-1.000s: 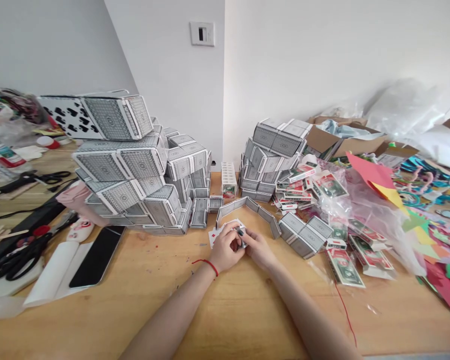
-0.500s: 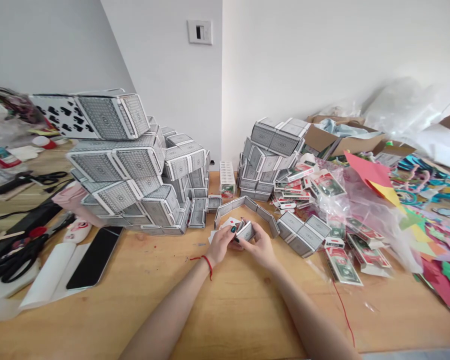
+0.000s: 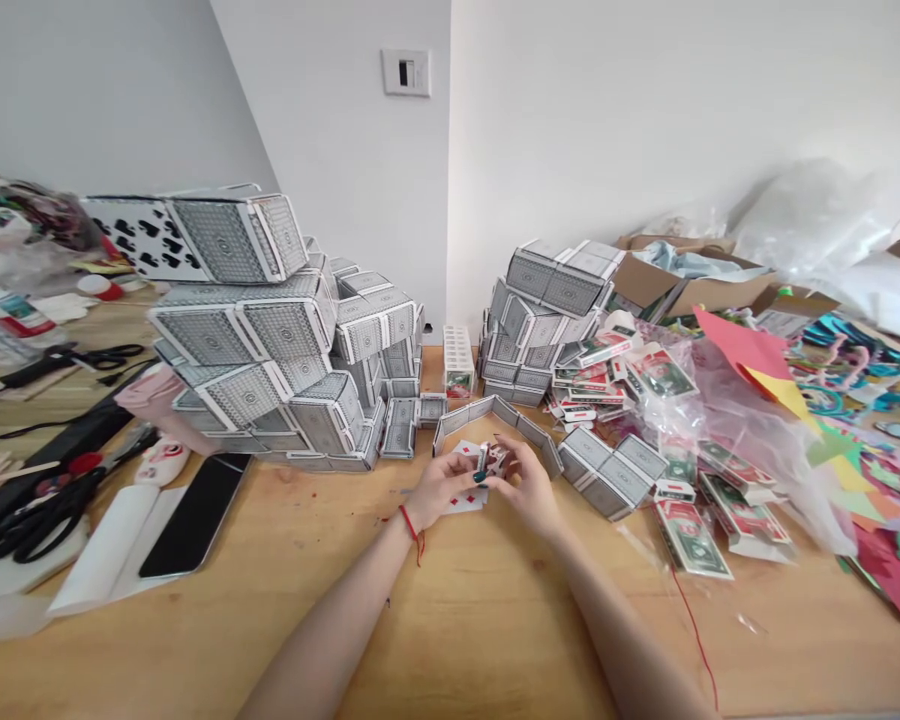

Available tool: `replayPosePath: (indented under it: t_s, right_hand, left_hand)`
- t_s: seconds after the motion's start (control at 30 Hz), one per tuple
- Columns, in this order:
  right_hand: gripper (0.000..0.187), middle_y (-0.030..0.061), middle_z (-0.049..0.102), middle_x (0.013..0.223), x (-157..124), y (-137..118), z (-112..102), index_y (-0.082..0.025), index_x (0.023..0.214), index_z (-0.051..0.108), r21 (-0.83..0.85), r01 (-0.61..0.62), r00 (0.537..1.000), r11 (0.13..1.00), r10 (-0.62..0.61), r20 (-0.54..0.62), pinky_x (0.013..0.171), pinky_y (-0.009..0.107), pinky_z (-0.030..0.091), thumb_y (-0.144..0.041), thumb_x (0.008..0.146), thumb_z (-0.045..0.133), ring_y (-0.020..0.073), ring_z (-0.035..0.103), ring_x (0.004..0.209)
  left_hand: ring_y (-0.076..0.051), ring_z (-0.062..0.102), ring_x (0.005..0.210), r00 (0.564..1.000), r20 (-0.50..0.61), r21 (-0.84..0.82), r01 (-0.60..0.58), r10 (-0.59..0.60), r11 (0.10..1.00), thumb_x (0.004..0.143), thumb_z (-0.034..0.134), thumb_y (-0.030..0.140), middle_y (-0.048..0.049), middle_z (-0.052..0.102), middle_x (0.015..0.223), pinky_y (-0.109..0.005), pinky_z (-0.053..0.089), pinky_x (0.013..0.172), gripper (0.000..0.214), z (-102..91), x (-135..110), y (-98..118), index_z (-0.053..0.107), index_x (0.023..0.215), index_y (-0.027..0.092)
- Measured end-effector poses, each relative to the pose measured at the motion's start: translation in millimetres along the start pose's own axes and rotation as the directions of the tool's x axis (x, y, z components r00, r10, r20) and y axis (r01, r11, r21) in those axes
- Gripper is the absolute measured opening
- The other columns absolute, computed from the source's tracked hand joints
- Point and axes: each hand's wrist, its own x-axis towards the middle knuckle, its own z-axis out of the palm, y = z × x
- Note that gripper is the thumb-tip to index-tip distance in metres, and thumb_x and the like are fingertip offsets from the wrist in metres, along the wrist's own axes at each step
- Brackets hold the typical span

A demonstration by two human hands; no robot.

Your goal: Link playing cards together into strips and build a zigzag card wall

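Observation:
Between my two hands is a folded playing card (image 3: 497,458), its printed face partly in sight and the rest covered by fingers. My left hand (image 3: 441,488) pinches its left side with the thumb and fingers. On the other side, my right hand (image 3: 529,487) has its fingers curled round the card. Loose playing cards with red diamonds (image 3: 466,500) lie on the table beneath and beside my left hand. Just beyond the hands, a low angled wall of joined folded cards (image 3: 493,405) stands on the table, and a block of card boxes (image 3: 611,472) lies to the right.
Tall stacks of card-covered boxes stand left (image 3: 270,330) and right (image 3: 544,310). Opened card packs (image 3: 691,538) and plastic wrap (image 3: 776,455) lie at right. A phone (image 3: 195,515), a paper roll (image 3: 101,540) and scissors (image 3: 52,520) lie at left.
The folded card has been turned in my hands, so its face now shows instead of its grey patterned back. My left hand has lowered slightly, and the view has shifted a little.

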Motion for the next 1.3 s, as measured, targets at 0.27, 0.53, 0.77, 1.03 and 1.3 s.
replayPosePath:
  t_s: [0.27, 0.53, 0.77, 1.03, 1.3]
  right_hand:
    - [0.056, 0.0084, 0.061, 0.102, 2.5, -10.7, -4.3, -0.021, 0.111, 0.052, 0.394, -0.212, 0.974, 0.894, 0.158, 0.166, 0.07, 0.032, 0.047, -0.037, 0.061, 0.07, 0.0216, 0.056, 0.087]
    - [0.059, 0.0069, 0.061, 0.094, -0.5, -14.4, -6.1, -0.025, 0.112, 0.051, 0.449, -0.23, 0.962, 0.863, 0.131, 0.24, 0.065, 0.031, 0.046, -0.037, 0.058, 0.072, 0.022, 0.057, 0.084]
    - [0.064, 0.0049, 0.064, 0.087, -0.4, -14.8, -5.5, -0.025, 0.115, 0.051, 0.483, -0.273, 0.95, 0.832, 0.153, 0.273, 0.059, 0.027, 0.042, -0.037, 0.057, 0.073, 0.0188, 0.057, 0.072]
    - [0.038, 0.0034, 0.063, 0.089, -0.1, -3.6, 2.2, -0.022, 0.098, 0.064, 0.447, -0.309, 0.95, 0.84, 0.254, 0.179, 0.056, 0.025, 0.041, -0.042, 0.066, 0.065, 0.0133, 0.054, 0.063]
    - [0.033, 0.0025, 0.059, 0.059, 1.1, 3.8, 4.7, -0.018, 0.074, 0.071, 0.4, -0.31, 0.948, 0.863, 0.248, 0.199, 0.05, 0.028, 0.041, -0.048, 0.065, 0.063, 0.0138, 0.049, 0.049]
  left_hand:
    - [-0.023, 0.054, 0.104, 0.973, -0.032, 0.118, -0.222, 0.227, 0.968, 0.058, 0.073, 0.025, -0.0112, 0.056, 0.114, -0.037, 0.045, 0.086, 0.028, 6.4, 0.4, -2.1, 0.053, 0.074, 0.014]
    - [-0.023, 0.052, 0.108, 0.965, 0.086, 0.282, -0.264, 0.25, 0.922, 0.067, 0.065, 0.017, -0.0122, 0.05, 0.124, -0.04, 0.043, 0.092, 0.053, 3.7, -0.7, -9.4, 0.05, 0.117, 0.018]
    - [-0.023, 0.048, 0.113, 0.906, 0.058, 0.641, -0.356, 0.42, 0.68, 0.064, 0.065, 0.013, -0.0079, 0.053, 0.121, -0.041, 0.039, 0.096, 0.054, 3.0, -2.8, -4.2, 0.051, 0.116, 0.023]
    - [-0.02, 0.047, 0.114, 0.852, 0.088, 0.793, -0.374, 0.517, 0.481, 0.068, 0.062, 0.014, -0.0063, 0.052, 0.123, -0.039, 0.038, 0.097, 0.055, 1.5, -4.4, -8.0, 0.047, 0.119, 0.024]
    - [-0.019, 0.047, 0.114, 0.809, 0.116, 0.833, -0.395, 0.577, 0.387, 0.07, 0.059, 0.012, -0.006, 0.052, 0.123, -0.038, 0.039, 0.098, 0.054, -3.5, -3.8, -12.2, 0.046, 0.121, 0.024]
